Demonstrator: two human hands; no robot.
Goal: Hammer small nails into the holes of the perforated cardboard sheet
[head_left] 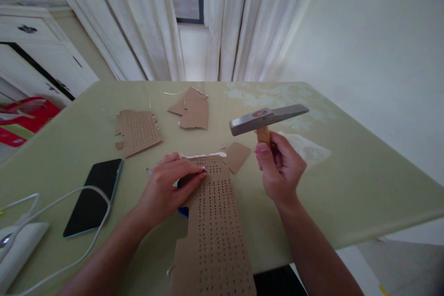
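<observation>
My right hand (282, 166) is closed round the wooden handle of a hammer (268, 118), raised above the table with its grey steel head lying roughly crosswise. A long piece of brown cardboard (217, 222), punched with rows of small holes, stretches from mid-table toward me. On its far end rests my left hand (173, 178), thumb and forefinger pinched on a small nail (203, 169); only the shiny head shows. Something blue (183, 212) lies under the cardboard's left side, mostly hidden. Another nail (148, 170) is beside my left hand on the table.
Torn cardboard pieces (196, 113) and a holed cardboard sheet (140, 132) lie farther back. A black phone (93, 196), a white cable (104, 222) and a white power strip (24, 249) are at left. Clear plastic (307, 148) sits behind my right hand.
</observation>
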